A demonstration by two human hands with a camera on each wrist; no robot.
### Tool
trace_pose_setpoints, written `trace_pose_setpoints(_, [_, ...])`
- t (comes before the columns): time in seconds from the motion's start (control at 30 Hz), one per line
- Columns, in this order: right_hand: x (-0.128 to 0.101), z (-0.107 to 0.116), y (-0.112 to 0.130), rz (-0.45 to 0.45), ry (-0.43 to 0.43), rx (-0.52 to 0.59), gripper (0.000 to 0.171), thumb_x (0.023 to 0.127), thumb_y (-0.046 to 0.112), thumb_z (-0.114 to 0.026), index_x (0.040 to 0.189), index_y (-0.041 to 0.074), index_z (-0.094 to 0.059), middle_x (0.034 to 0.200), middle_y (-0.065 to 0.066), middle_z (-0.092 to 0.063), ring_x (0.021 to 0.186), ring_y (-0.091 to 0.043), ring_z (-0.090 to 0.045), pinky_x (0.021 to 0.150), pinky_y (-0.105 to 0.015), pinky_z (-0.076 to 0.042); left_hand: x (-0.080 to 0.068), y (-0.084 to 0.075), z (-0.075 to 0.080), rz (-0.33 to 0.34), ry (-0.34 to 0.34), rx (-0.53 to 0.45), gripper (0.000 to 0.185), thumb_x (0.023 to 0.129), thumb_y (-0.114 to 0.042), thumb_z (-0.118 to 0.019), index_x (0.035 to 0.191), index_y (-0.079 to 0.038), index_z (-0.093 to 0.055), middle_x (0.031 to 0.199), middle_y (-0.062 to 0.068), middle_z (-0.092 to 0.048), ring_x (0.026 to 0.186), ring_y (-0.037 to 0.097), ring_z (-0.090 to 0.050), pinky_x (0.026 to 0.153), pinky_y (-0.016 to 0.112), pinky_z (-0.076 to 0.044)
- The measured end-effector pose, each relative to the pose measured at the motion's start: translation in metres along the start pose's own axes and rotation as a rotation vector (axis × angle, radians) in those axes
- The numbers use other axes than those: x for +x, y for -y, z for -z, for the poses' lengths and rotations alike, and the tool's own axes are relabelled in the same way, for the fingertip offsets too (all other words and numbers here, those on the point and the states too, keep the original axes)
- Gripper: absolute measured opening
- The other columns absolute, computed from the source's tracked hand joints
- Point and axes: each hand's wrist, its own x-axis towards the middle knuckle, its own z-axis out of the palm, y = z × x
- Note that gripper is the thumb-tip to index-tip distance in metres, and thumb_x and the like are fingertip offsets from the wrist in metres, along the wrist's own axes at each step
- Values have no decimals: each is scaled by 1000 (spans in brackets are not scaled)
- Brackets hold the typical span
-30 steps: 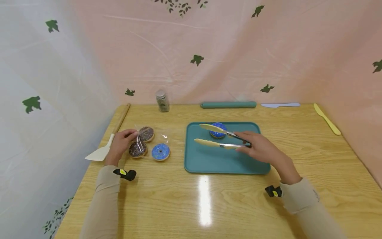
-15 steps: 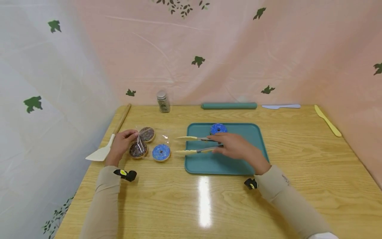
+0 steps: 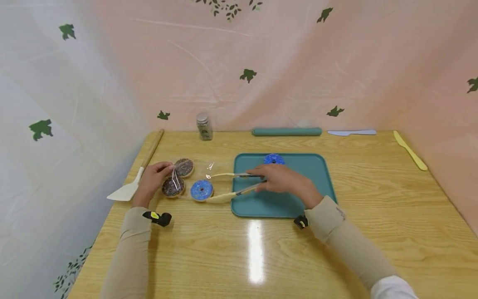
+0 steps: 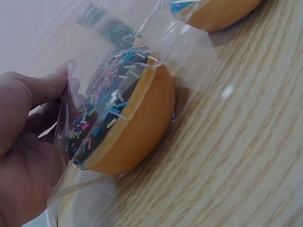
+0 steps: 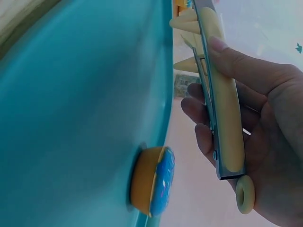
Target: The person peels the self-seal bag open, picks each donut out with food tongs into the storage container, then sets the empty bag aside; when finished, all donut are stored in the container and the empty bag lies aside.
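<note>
My left hand point(image 3: 149, 182) pinches the edge of a clear plastic bag point(image 3: 210, 166). Two chocolate doughnuts with sprinkles lie by those fingers, one nearer point(image 3: 171, 189) and one farther back point(image 3: 184, 167); the left wrist view shows one chocolate doughnut point(image 4: 128, 123) behind the plastic. A blue doughnut point(image 3: 198, 187) lies to their right, at the bag's mouth side. My right hand point(image 3: 280, 178) grips metal tongs point(image 5: 227, 123) with cream tips, spread apart. Their near tip is close beside that blue doughnut. Another blue doughnut point(image 3: 274, 159) sits on the teal tray point(image 3: 284, 203), partly hidden by the right hand.
A cream spatula point(image 3: 125, 192) lies at the table's left edge. Along the back stand or lie a sprinkle jar point(image 3: 204, 128), a teal rolling pin point(image 3: 286, 132) and a lavender knife point(image 3: 351, 133). A yellow knife point(image 3: 410, 150) is at the right.
My right hand has carried the spread tongs leftward from over the tray to the blue doughnut by the bag. The left hand keeps its pinch on the bag.
</note>
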Motion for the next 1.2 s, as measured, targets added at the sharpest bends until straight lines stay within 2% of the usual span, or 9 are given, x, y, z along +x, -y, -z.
trace_pose_setpoints(0.1, [6,-1,2,7,7,5,59,89,33,-68,143,20,-46,136,-5,-55,98,-18,-61,76,-35,-50,0,0,0,1,2,-7,47,99,-40,-49,127,-4,-58,123,14,-58,97,6,-53,80,18,-46])
trace_pose_setpoints(0.3, [8,-3,2,33,-6,-11,59,90,33,-68,142,18,-47,138,-7,-54,108,-24,-60,83,-41,-50,2,1,0,-13,7,-16,46,99,-39,-49,126,-3,-59,120,14,-58,93,4,-53,77,17,-46])
trace_pose_setpoints(0.47, [0,-4,-4,44,-51,14,58,91,32,-66,143,16,-46,138,-7,-53,115,-24,-58,88,-43,-50,4,3,1,-19,-5,-15,47,98,-40,-50,125,-2,-59,118,14,-59,91,2,-53,77,16,-46])
trace_pose_setpoints(0.67, [-16,0,-11,14,-84,53,59,91,32,-65,144,16,-45,142,-8,-50,122,-26,-54,94,-46,-48,4,5,2,-14,-4,-31,48,98,-40,-51,125,-1,-59,118,15,-58,90,0,-53,77,15,-46])
trace_pose_setpoints(0.83, [-36,6,-15,-34,-115,89,61,90,30,-68,144,14,-45,139,-9,-52,103,-20,-60,83,-40,-49,3,4,3,-5,-1,-28,51,97,-43,-50,126,-1,-58,120,15,-58,93,2,-53,78,15,-46])
trace_pose_setpoints(0.93, [-50,9,-20,-55,-143,105,61,90,29,-68,143,13,-45,136,-8,-55,90,-14,-57,76,-35,-45,1,4,2,-2,-10,-18,50,97,-44,-51,124,-2,-59,118,13,-59,94,2,-53,78,16,-46])
trace_pose_setpoints(1.03, [-64,12,-27,-80,-172,110,60,90,30,-67,144,16,-45,132,-8,-57,88,-14,-54,73,-33,-43,1,3,2,-7,-20,-11,49,96,-43,-52,123,-2,-61,116,11,-60,93,3,-53,78,16,-45])
trace_pose_setpoints(1.13, [-79,16,-34,-114,-206,115,60,90,33,-66,144,18,-44,130,-7,-58,92,-16,-56,73,-33,-45,1,1,2,-14,-24,-12,49,96,-43,-52,122,-2,-61,115,11,-60,92,3,-53,77,16,-45])
trace_pose_setpoints(1.2, [-89,19,-41,-137,-227,110,60,91,37,-65,144,18,-45,123,-7,-60,90,-16,-56,70,-32,-45,2,1,2,-18,-25,-10,48,97,-42,-53,122,-2,-61,116,13,-60,92,3,-52,77,15,-45])
